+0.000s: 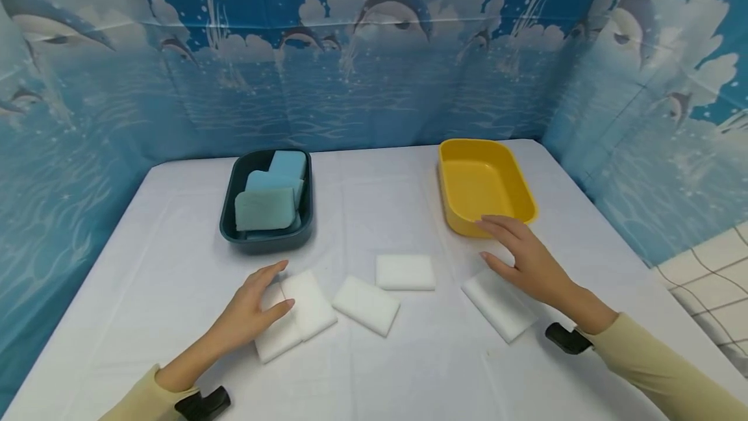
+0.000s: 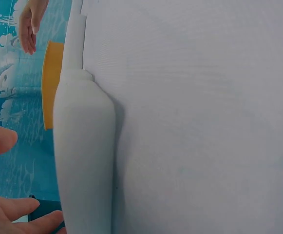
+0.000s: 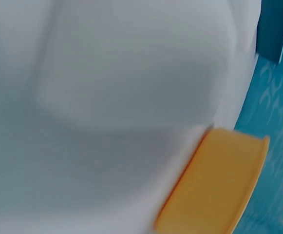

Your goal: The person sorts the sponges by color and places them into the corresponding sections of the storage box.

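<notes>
Several white sponge-like blocks lie on the table. My left hand [image 1: 248, 310] hovers with spread fingers over two that lie side by side, the nearer block [image 1: 274, 336] and the farther block [image 1: 310, 304]; it grips neither. My right hand [image 1: 534, 271], fingers extended, is above another white block [image 1: 499, 304], its fingertips by the near rim of a yellow basin [image 1: 464, 227]. In the middle lie a tilted white block [image 1: 367, 304] and a straight one [image 1: 405, 272]. A white block [image 2: 85, 156] looms close in the left wrist view, and one [image 3: 136, 63], blurred, in the right.
At the back left stands a dark teal basin [image 1: 274, 244] with several blue sponges [image 1: 265, 210] piled inside. The white-covered table [image 1: 409, 375] meets a dolphin-print curtain [image 1: 374, 96] behind. Dark straps [image 1: 204, 403] sit at both wrists.
</notes>
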### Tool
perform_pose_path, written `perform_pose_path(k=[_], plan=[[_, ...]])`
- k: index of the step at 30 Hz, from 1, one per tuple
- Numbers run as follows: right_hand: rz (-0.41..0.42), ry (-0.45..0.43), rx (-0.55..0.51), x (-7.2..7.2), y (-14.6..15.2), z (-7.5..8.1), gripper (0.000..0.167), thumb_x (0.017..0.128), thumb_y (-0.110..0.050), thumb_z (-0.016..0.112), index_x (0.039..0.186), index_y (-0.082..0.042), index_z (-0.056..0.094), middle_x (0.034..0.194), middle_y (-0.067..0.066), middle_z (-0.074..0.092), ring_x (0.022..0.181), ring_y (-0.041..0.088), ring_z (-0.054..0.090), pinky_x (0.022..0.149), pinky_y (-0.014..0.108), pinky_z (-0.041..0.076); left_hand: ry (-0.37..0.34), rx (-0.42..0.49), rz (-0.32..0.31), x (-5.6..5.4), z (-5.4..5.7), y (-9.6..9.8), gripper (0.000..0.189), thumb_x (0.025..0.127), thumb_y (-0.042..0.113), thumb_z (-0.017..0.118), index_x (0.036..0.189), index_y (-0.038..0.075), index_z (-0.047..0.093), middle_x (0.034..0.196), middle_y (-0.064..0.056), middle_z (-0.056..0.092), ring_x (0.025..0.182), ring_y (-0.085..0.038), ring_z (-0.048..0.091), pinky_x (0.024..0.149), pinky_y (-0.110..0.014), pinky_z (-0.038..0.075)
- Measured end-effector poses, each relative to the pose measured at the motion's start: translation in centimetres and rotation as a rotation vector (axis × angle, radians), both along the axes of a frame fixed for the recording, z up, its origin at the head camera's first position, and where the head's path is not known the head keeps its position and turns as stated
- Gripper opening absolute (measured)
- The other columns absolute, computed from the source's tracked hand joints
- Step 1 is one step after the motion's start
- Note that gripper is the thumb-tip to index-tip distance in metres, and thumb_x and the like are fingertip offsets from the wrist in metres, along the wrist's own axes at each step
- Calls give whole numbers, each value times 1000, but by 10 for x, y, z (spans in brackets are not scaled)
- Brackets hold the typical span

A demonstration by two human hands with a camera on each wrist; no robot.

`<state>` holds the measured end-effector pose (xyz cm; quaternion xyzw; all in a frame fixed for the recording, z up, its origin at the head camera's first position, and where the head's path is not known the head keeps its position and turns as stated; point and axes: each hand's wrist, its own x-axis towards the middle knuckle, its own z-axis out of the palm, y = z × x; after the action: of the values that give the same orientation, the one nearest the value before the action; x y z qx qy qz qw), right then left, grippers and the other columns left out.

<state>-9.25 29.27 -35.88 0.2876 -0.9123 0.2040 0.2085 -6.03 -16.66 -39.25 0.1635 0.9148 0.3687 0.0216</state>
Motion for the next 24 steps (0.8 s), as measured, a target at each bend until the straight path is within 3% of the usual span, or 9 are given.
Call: perform_pose_path(k=[8,14,18,21,24], plan=[[-104,39,-90,1,41,-10,60,69,7,73,126,1,54,123,22,55,112,34,46,103,-4,17,2,-38,13,0,1,-2,65,86,27,67,141,6,39,143,-19,43,132,-39,38,103,-62,36],[-272,-3,-182,-5,61,-17,52,82,-3,67,132,-2,50,126,26,54,113,41,47,103,-2,20,8,-52,11,3,3,-4,66,85,26,68,141,4,39,142,-20,43,131,-40,39,103,-61,36],[-336,-29,-258,-12,69,-22,50,87,-7,62,134,2,47,124,29,53,107,39,48,97,-5,22,16,-59,14,4,3,-6,66,85,26,68,140,4,40,141,-20,44,130,-40,40,102,-61,37],[-373,-113,-316,-16,73,-25,50,91,-12,59,135,5,44,125,31,52,106,30,48,87,-11,22,15,-67,15,4,2,-8,66,84,28,68,140,5,41,141,-19,45,130,-40,40,102,-60,37],[-426,-321,-349,-20,78,-25,56,96,-26,51,142,2,34,133,30,46,107,12,49,78,-10,29,8,-71,17,4,0,-8,67,83,28,69,140,5,41,141,-19,45,130,-40,40,102,-61,37]])
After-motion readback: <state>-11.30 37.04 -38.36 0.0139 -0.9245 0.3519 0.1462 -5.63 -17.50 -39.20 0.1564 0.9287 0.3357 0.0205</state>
